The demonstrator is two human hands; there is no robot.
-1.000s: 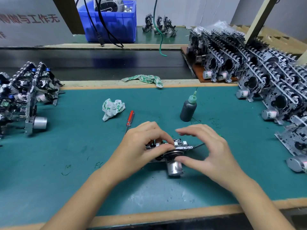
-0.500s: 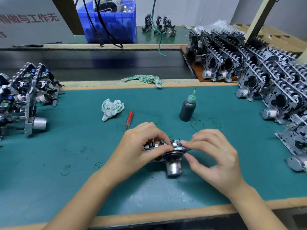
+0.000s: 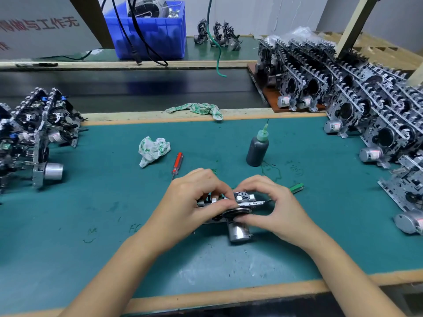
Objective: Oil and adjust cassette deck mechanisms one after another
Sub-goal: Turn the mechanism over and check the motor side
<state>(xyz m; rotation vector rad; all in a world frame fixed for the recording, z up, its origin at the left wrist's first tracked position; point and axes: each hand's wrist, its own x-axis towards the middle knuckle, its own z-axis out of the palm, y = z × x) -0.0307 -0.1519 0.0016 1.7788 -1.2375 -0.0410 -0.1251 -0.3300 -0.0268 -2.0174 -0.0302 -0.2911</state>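
Both my left hand (image 3: 194,202) and right hand (image 3: 274,207) pinch the cassette mechanism (image 3: 240,202) on the desk (image 3: 91,213). It looks stiff, light, with delicate levers, so I'd grip the frame edges.

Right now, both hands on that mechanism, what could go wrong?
1. The oil bottle stands upright just behind the right hand; lifting that hand could tip it.
2. The left hand and right hand crowd the cassette mechanism, hiding the adjustment point.
3. The green-handled tool lying by the right hand could get knocked away.
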